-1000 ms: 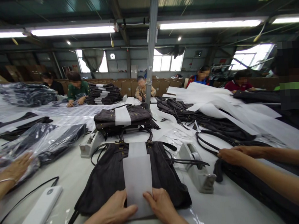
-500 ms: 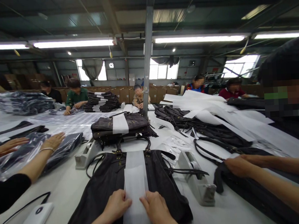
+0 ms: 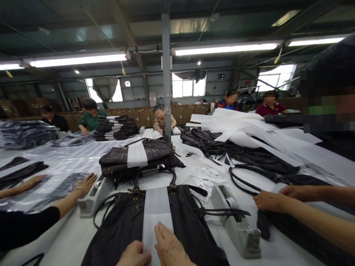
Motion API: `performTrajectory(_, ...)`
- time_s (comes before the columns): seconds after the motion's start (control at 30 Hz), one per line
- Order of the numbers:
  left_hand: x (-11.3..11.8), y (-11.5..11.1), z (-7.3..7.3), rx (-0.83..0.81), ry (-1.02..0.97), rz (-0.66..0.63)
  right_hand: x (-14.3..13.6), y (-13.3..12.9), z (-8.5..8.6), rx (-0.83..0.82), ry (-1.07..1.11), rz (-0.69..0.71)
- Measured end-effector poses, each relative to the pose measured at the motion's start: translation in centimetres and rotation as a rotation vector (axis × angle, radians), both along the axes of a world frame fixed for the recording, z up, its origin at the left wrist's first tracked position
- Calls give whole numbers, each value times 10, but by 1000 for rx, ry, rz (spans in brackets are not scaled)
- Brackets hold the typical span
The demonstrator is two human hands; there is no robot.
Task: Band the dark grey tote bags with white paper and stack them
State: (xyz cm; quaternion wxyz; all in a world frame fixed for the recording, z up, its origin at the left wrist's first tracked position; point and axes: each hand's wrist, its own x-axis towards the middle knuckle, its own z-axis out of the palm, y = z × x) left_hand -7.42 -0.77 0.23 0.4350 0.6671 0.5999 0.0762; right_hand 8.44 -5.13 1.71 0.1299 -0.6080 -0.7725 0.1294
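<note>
A dark bag [image 3: 111, 229] lies flat in front of me, its handles pointing away. A white foam strip [image 3: 156, 202] runs down its middle. My left hand [image 3: 131, 257] is closed at the strip's left edge, thumb and fingers together on it. My right hand [image 3: 170, 246] lies flat on the strip, fingers stretched out and pointing away. Beyond the handles is a folded dark bag stack [image 3: 115, 157] with a white band around it.
Grey tape dispensers stand right [image 3: 239, 225] and left [image 3: 93, 197] of the bag. Co-workers' hands work on a plastic-wrapped item [image 3: 60, 188] at left and a dark bag [image 3: 309, 221] at right. A metal post [image 3: 166, 69] rises beyond the stack.
My right hand has gone from gripping the strip's right edge to lying flat on it. The left co-worker's hands have shifted over the plastic, and the view has turned slightly right.
</note>
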Motion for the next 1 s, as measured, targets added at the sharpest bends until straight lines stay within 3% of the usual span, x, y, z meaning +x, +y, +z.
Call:
performTrajectory(0.17,-1,5,-11,-77,-103,6,4,9,-18,-47,102,63)
performTrajectory(0.5,-3,7,-10,-135,-182,31,14,11,-18,-38,138,192)
performTrajectory(0.73,-6,9,-7,37,-128,25,11,12,-24,-43,115,155)
performTrajectory(1.0,-6,11,-6,219,127,-97,8,11,-23,-10,88,113)
